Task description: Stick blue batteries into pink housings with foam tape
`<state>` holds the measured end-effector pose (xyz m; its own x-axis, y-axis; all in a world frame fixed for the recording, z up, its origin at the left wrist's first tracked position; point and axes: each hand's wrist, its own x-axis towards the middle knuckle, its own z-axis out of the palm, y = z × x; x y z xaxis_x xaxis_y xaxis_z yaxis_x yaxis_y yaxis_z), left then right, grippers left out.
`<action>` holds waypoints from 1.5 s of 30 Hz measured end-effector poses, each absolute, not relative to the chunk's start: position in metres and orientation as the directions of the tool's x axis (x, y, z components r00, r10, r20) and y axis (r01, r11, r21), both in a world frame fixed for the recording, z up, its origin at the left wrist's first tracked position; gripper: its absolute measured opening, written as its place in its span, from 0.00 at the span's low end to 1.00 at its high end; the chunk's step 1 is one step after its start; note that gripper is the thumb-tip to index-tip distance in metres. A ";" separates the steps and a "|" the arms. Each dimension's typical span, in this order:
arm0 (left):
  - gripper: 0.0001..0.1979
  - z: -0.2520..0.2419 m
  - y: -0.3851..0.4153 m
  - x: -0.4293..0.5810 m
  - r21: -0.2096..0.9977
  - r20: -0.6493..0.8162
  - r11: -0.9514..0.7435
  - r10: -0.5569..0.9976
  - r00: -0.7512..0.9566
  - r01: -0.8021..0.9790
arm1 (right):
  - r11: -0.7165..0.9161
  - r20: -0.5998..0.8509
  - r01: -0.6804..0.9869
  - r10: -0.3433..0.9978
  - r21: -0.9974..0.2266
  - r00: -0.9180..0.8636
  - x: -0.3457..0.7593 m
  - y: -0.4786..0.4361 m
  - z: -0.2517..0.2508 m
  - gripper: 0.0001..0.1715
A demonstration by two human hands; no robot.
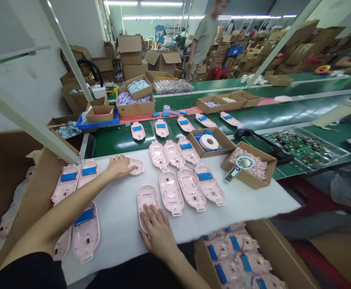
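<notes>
My left hand [119,166] reaches across the foam-covered bench with its fingers curled over the left end of a pink plastic shell half [137,167]. Nearer to me, my right hand [158,230] lies over the lower part of another pink shell half [147,195], fingers outstretched on its inner face and thumb apart at its lower edge. Right of that hand, several more shell halves [171,190] lie open side up in two rows. Those in the right column carry a blue battery pack [205,176]. Shells with blue packs [84,216] also lie under and beside my left forearm.
A carton of small pink parts [255,179] with a round-headed device [244,162] on it stands right. Behind it, a box holds a white tape roll [209,142]. A green conveyor [112,140] carries several shells. Below, a carton [271,241] holds packed shells. A person [203,40] stands beyond.
</notes>
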<state>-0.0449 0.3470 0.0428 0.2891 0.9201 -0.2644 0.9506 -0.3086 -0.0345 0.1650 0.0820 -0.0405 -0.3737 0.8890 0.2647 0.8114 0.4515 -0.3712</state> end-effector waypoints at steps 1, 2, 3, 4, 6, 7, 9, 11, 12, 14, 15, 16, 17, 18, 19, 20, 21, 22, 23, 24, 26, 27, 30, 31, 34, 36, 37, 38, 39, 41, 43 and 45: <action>0.40 0.035 0.348 -0.035 -0.019 -0.240 -0.274 0.935 0.262 0.961 | 0.453 0.282 0.806 0.887 -0.381 -0.365 0.164 0.084 -0.042 0.29; 0.41 0.026 0.349 -0.027 0.000 -0.221 -0.259 0.942 0.252 0.966 | 0.445 0.297 0.805 0.890 -0.392 -0.347 0.162 0.086 -0.043 0.28; 0.41 0.019 0.350 -0.020 0.022 -0.208 -0.266 0.942 0.265 0.964 | 0.434 0.310 0.806 0.893 -0.403 -0.326 0.161 0.089 -0.043 0.28; 0.40 0.012 0.353 -0.014 0.044 -0.201 -0.297 0.933 0.300 0.954 | 0.426 0.319 0.805 0.895 -0.413 -0.311 0.160 0.091 -0.043 0.28; 0.38 0.005 0.361 -0.009 0.089 -0.196 -0.403 0.890 0.413 0.911 | 0.414 0.315 0.801 0.902 -0.433 -0.295 0.159 0.097 -0.040 0.27; 0.37 0.004 0.367 -0.008 0.109 -0.197 -0.460 0.859 0.472 0.881 | 0.405 0.304 0.800 0.907 -0.442 -0.291 0.159 0.100 -0.038 0.26; 0.37 0.005 0.379 -0.007 0.140 -0.201 -0.548 0.800 0.566 0.824 | 0.383 0.276 0.806 0.919 -0.451 -0.282 0.161 0.107 -0.034 0.24; 0.36 0.008 0.390 -0.005 0.157 -0.200 -0.596 0.762 0.616 0.788 | 0.364 0.257 0.818 0.927 -0.444 -0.273 0.163 0.113 -0.032 0.21; 0.36 0.010 0.393 -0.003 0.162 -0.197 -0.608 0.752 0.629 0.777 | 0.363 0.258 0.823 0.927 -0.436 -0.273 0.165 0.115 -0.032 0.20; 0.36 0.016 0.391 0.000 0.167 -0.173 -0.613 0.753 0.635 0.772 | 0.375 0.289 0.831 0.918 -0.411 -0.272 0.168 0.115 -0.033 0.20; 0.35 0.019 0.386 -0.001 0.166 -0.151 -0.602 0.767 0.624 0.781 | 0.386 0.321 0.832 0.909 -0.398 -0.267 0.169 0.113 -0.032 0.20; 0.35 0.022 0.377 -0.004 0.163 -0.121 -0.581 0.790 0.600 0.797 | 0.400 0.361 0.831 0.895 -0.387 -0.263 0.171 0.110 -0.031 0.20; 0.35 0.026 0.364 -0.010 0.158 -0.088 -0.551 0.819 0.567 0.819 | 0.424 0.405 0.823 0.875 -0.379 -0.265 0.172 0.106 -0.027 0.20; 0.35 0.031 0.349 -0.020 0.150 -0.056 -0.516 0.847 0.528 0.843 | 0.460 0.443 0.803 0.852 -0.378 -0.279 0.173 0.102 -0.022 0.19; 0.34 0.035 0.330 -0.035 0.137 -0.030 -0.475 0.875 0.483 0.869 | 0.511 0.467 0.767 0.827 -0.388 -0.314 0.174 0.099 -0.015 0.18; 0.34 0.039 0.310 -0.053 0.121 -0.011 -0.431 0.900 0.436 0.894 | 0.572 0.472 0.713 0.799 -0.406 -0.372 0.173 0.096 -0.006 0.16; 0.32 0.043 0.288 -0.074 0.100 -0.001 -0.384 0.922 0.386 0.918 | 0.634 0.462 0.643 0.766 -0.429 -0.447 0.171 0.096 0.004 0.15; 0.30 0.046 0.267 -0.098 0.075 0.006 -0.326 0.945 0.326 0.943 | 0.689 0.442 0.571 0.725 -0.447 -0.529 0.167 0.099 0.015 0.14; 0.28 0.047 0.247 -0.124 0.049 0.008 -0.259 0.966 0.259 0.965 | 0.734 0.418 0.507 0.676 -0.451 -0.607 0.161 0.105 0.024 0.13; 0.25 0.048 0.230 -0.149 0.021 0.008 -0.192 0.981 0.192 0.981 | 0.773 0.394 0.462 0.625 -0.435 -0.674 0.152 0.115 0.033 0.13; 0.22 0.047 0.203 -0.194 -0.032 -0.002 -0.075 0.997 0.075 0.997 | 0.834 0.350 0.433 0.541 -0.343 -0.765 0.126 0.145 0.043 0.15; 0.21 0.044 0.195 -0.212 -0.057 -0.012 -0.030 0.999 0.029 0.998 | 0.856 0.329 0.437 0.512 -0.276 -0.794 0.110 0.164 0.044 0.17; 0.19 0.036 0.186 -0.244 -0.120 -0.048 0.047 0.997 -0.053 0.992 | 0.888 0.289 0.448 0.458 -0.105 -0.841 0.051 0.221 0.037 0.24; 0.19 0.034 0.187 -0.247 -0.134 -0.054 0.054 0.997 -0.062 0.989 | 0.896 0.286 0.438 0.439 -0.072 -0.852 0.032 0.237 0.033 0.27; 0.18 0.032 0.191 -0.244 -0.159 -0.039 0.050 0.998 -0.057 0.986 | 0.920 0.278 0.390 0.384 -0.034 -0.880 -0.008 0.266 0.026 0.26; 0.19 0.035 0.193 -0.237 -0.163 -0.005 0.043 0.999 -0.044 0.986 | 0.930 0.276 0.366 0.357 -0.020 -0.892 -0.018 0.275 0.026 0.13; 0.19 0.037 0.194 -0.234 -0.162 0.016 0.038 0.999 -0.035 0.986 | 0.932 0.278 0.361 0.352 -0.017 -0.894 -0.018 0.278 0.027 0.07; 0.20 0.039 0.195 -0.231 -0.162 0.036 0.030 0.999 -0.024 0.986 | 0.933 0.282 0.359 0.350 -0.019 -0.893 -0.015 0.282 0.028 0.04; 0.20 0.041 0.197 -0.229 -0.158 0.058 0.023 0.998 -0.014 0.987 | 0.933 0.288 0.358 0.350 -0.027 -0.891 -0.010 0.286 0.030 0.05; 0.21 0.046 0.202 -0.224 -0.128 0.096 0.018 0.995 -0.006 0.992 | 0.928 0.313 0.369 0.365 -0.048 -0.877 0.005 0.298 0.033 0.07; 0.20 0.052 0.209 -0.217 -0.060 0.118 0.001 0.993 0.006 0.998 | 0.910 0.326 0.394 0.413 -0.126 -0.850 0.025 0.312 0.037 0.12; 0.18 0.060 0.219 -0.207 0.013 0.125 -0.029 0.992 0.028 0.999 | 0.856 0.277 0.422 0.501 -0.299 -0.820 0.046 0.325 0.040 0.19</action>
